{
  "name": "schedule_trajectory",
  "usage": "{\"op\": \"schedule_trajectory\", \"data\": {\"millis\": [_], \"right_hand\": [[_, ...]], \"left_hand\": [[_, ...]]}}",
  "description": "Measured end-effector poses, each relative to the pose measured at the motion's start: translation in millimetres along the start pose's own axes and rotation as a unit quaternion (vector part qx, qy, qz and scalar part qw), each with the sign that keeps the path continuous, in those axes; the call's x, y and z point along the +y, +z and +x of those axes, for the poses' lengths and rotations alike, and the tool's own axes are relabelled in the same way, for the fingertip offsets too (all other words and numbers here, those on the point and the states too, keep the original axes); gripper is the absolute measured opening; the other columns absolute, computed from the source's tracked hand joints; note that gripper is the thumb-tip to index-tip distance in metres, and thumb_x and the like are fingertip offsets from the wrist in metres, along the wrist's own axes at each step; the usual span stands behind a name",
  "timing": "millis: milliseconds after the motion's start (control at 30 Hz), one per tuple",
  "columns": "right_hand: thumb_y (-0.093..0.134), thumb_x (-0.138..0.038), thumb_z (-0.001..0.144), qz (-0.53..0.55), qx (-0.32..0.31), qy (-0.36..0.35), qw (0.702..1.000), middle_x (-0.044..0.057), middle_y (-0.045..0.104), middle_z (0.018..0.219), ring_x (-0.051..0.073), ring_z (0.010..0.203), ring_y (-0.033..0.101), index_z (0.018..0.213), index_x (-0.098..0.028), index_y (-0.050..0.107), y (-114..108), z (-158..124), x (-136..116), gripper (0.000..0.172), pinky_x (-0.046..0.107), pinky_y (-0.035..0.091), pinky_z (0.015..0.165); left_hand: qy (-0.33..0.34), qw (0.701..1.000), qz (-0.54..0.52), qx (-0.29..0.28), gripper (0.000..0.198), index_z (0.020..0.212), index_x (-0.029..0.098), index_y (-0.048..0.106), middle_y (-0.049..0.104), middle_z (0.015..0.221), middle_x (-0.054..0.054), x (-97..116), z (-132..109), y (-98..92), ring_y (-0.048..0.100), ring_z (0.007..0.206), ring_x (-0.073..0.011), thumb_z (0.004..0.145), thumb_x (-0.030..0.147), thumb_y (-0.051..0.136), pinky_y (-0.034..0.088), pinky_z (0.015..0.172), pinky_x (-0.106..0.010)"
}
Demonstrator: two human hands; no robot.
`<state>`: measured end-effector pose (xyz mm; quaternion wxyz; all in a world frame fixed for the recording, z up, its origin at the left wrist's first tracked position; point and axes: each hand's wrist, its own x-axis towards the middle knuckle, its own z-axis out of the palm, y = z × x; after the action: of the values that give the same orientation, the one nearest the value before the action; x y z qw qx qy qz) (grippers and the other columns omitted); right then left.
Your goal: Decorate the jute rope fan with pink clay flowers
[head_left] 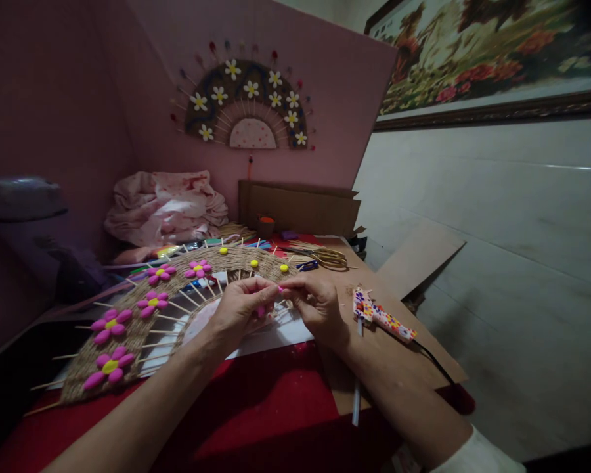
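Note:
My left hand (pixel 243 305) and my right hand (pixel 316 307) meet fingertip to fingertip over the craft piece. Between their pinched fingers shows a small bit of pink modelling clay (pixel 280 289). A second pink bit (pixel 261 311) peeks out beneath my left fingers. Under and beyond the hands lies a half-ring fan of woven twine (pixel 86 355) on wooden sticks. Pink clay flowers (pixel 111 325) with yellow centres sit along its left side. Lone yellow discs (pixel 254 263) dot its top and right part. The hands cover some of the fan's inner edge.
Right of my hands, a flower-patterned glue gun (pixel 381 317) with a glue stick lies on a cardboard sheet (pixel 423 358). Gold-handled scissors (pixel 329 257) rest behind. A pink cloth (pixel 170 207) is heaped at the back left. A finished fan (pixel 246 98) hangs on the wall.

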<state>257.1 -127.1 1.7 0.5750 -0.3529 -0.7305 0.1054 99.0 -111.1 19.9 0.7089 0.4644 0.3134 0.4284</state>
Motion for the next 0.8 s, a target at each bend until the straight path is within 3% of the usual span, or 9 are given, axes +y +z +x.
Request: {"op": "schedule_trajectory", "data": {"millis": [100,233,500,633,800], "right_hand": [[0.059,-0.022,0.083,0.008,0.011,0.010,1.000,0.003,0.065,0.075,0.013,0.067,0.059,0.086,-0.019,0.067,0.1,0.2,0.5,0.009,0.025,0.047,0.060],[0.061,-0.022,0.082,-0.002,0.009,0.002,1.000,0.002,0.063,0.074,0.012,0.066,0.057,0.087,-0.019,0.067,-1.1,0.3,0.6,0.008,0.024,0.045,0.058],[0.060,-0.024,0.084,-0.018,0.005,-0.007,1.000,0.002,0.063,0.071,0.013,0.065,0.057,0.083,-0.018,0.067,-2.3,2.1,0.1,0.010,0.025,0.046,0.059],[0.054,-0.021,0.087,-0.033,0.024,-0.025,0.999,0.004,0.067,0.078,0.013,0.067,0.060,0.098,-0.020,0.068,-2.9,1.0,-1.0,0.018,0.025,0.048,0.061],[0.052,-0.019,0.088,-0.083,-0.027,-0.088,0.992,0.006,0.070,0.086,0.015,0.074,0.064,0.119,-0.022,0.060,-1.6,-2.2,-1.1,0.033,0.028,0.052,0.067]], "left_hand": [[0.002,1.000,-0.006,-0.010,0.036,0.057,0.014,0.055,0.049,0.048,0.003,-1.6,0.9,-1.3,0.035,0.037,-0.0023,0.064,0.043,0.075,0.033,0.040,-0.017],[0.001,1.000,0.008,-0.023,0.034,0.054,0.014,0.055,0.048,0.047,0.003,-1.4,0.5,-1.2,0.036,0.038,-0.0030,0.063,0.038,0.077,0.037,0.043,-0.019],[-0.012,1.000,0.019,0.001,0.029,0.058,0.014,0.058,0.048,0.043,0.005,1.9,-2.3,1.5,0.034,0.036,-0.0021,0.062,0.034,0.078,0.038,0.044,-0.019],[-0.015,1.000,0.006,0.013,0.029,0.060,0.014,0.058,0.048,0.044,0.006,1.4,-1.7,1.9,0.034,0.037,-0.0018,0.062,0.035,0.078,0.038,0.044,-0.019],[-0.010,1.000,-0.011,0.013,0.027,0.067,0.014,0.064,0.050,0.045,0.005,-1.1,0.9,0.7,0.036,0.038,-0.0022,0.058,0.033,0.080,0.037,0.043,-0.018]]}}
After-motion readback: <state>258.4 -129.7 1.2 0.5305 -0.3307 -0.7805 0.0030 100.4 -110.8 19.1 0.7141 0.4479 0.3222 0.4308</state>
